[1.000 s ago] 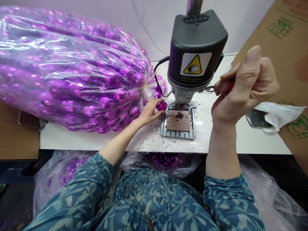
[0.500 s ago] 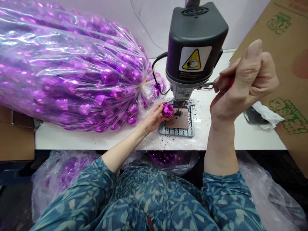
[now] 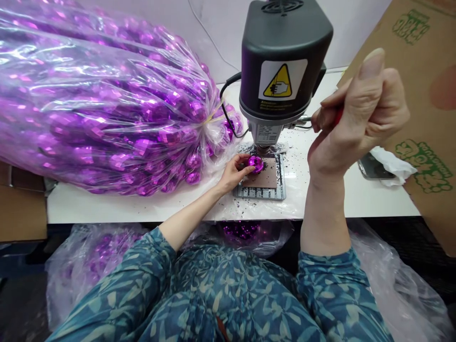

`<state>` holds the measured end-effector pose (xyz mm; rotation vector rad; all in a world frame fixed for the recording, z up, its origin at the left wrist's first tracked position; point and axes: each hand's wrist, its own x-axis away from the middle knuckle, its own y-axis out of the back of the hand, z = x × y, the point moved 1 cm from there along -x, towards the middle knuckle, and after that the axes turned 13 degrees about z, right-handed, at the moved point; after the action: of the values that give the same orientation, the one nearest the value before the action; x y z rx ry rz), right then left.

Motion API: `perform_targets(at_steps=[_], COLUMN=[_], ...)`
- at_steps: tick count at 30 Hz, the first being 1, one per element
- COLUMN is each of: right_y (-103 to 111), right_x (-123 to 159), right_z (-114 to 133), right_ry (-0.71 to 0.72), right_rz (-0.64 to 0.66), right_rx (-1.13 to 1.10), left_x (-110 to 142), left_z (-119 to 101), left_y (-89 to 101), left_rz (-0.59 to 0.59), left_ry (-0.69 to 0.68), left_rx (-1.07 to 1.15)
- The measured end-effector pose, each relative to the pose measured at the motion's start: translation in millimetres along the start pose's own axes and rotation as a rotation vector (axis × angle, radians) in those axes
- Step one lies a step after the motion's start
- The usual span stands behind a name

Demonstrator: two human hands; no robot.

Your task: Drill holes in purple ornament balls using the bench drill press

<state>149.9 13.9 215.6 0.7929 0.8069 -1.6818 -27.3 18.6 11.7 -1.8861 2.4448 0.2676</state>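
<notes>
Between the fingers of my left hand [image 3: 237, 172] is a shiny purple faceted ball [image 3: 255, 164]. The ball is just over a brown square board [image 3: 265, 178], which lies on the grey slotted base plate [image 3: 281, 192] of a small drill press [image 3: 287, 52]. My right hand [image 3: 359, 111] is closed around the red-gripped lever [image 3: 338, 116] at the machine's right side. The drill's lower end is just above and behind the ball, and its tip is hard to make out.
A large clear bag of purple balls [image 3: 135, 118] lies at the left, tied with a yellow band. Dark shavings are scattered on the white table [image 3: 377, 204]. A phone [image 3: 370, 168] partly under white tissue [image 3: 395, 164] lies at right, beside a cardboard box [image 3: 434, 114].
My left hand has carried the purple ball slightly right, further over the board, and its fingers have turned more over the ball. My right hand stays on the lever. The view has shifted slightly.
</notes>
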Motion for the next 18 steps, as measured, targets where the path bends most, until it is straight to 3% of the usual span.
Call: perform_targets(at_steps=[4,9,18], right_y=[0,0,1], right_x=[1,1,11], right_z=[1,-2,2], right_ry=[-0.032,0.033,0.043], right_rz=[0.012,0.020,-0.003], right_rx=[0.072,0.049,0.132], left_x=[2,7,7], left_z=[0,-2,0], left_y=[-2.9,-10.4,-17.8], left_rz=[0.017,0.039,0.151], left_ry=[-0.002,-0.081,-0.089], left_rx=[-0.149,-0.366,-0.219])
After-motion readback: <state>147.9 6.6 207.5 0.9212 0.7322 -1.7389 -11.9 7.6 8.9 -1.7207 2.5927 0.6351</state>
